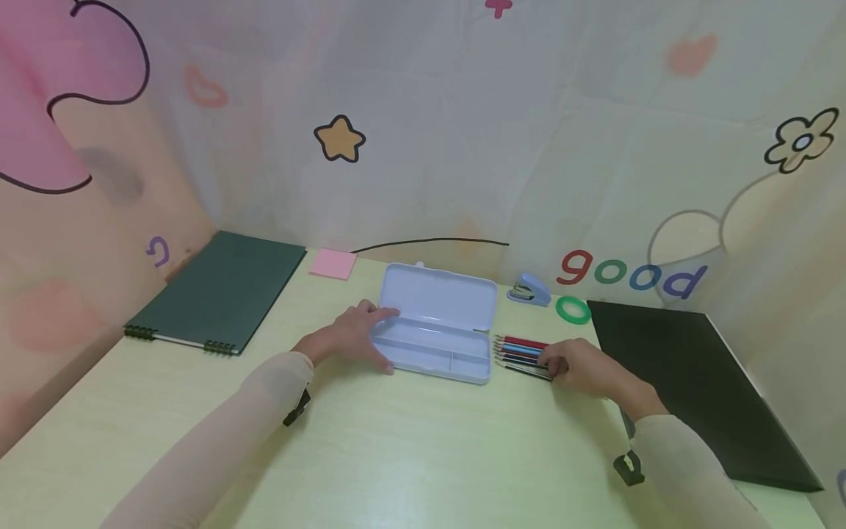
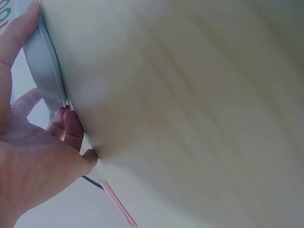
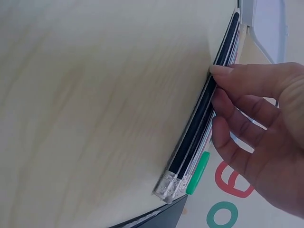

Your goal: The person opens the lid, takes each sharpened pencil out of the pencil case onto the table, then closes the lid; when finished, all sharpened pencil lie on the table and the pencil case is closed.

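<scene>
A light-blue plastic pencil case (image 1: 439,301) lies on the table with its lid folded back, its divided tray bare. My left hand (image 1: 352,334) holds its left end, thumb at the front corner and index finger near the hinge; the left wrist view shows other fingers bent by the end wall (image 2: 45,71). Right of the case, several pencils (image 1: 522,343), red, blue and dark, lie side by side, points toward the case. My right hand (image 1: 584,367) pinches a black pencil (image 3: 197,121) at the near side of the row, its eraser end sticking out past the fingers.
Behind the pencils stand a blue stapler (image 1: 530,290) and a roll of green tape (image 1: 573,310). A black board-like sheet (image 1: 687,389) lies at the right. On the left are a dark green spiral notebook (image 1: 221,290) and pink sticky notes (image 1: 333,264). A printed curtain (image 1: 423,147) hangs behind.
</scene>
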Tool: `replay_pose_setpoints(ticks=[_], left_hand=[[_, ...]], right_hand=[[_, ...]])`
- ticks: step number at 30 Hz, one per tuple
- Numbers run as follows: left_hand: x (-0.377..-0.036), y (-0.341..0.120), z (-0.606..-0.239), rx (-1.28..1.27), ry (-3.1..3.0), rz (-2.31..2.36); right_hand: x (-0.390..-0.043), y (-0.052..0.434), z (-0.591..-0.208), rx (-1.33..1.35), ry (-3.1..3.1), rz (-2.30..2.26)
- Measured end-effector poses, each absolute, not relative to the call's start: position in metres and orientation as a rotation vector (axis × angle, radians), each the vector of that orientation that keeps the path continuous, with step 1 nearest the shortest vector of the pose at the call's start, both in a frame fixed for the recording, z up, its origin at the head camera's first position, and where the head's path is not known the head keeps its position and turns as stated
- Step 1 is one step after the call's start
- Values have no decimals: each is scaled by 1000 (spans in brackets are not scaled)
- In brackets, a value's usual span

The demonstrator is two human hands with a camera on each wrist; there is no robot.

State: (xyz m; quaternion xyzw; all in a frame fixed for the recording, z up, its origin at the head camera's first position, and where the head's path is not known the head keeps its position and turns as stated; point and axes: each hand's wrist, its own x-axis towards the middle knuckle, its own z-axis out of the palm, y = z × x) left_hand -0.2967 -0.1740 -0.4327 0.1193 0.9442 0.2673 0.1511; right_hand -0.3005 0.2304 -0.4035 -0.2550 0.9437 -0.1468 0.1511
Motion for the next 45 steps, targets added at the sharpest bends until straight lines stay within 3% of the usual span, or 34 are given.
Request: replay_pose_setpoints(ticks=[33,45], left_hand=[[-301,-172,-428,349,2729,762],[-294,-174,-431,368,2733,764]], right_hand=[[-311,240,-404,-679,2853,-406],[-319,223,-399,-667,2866,-751]])
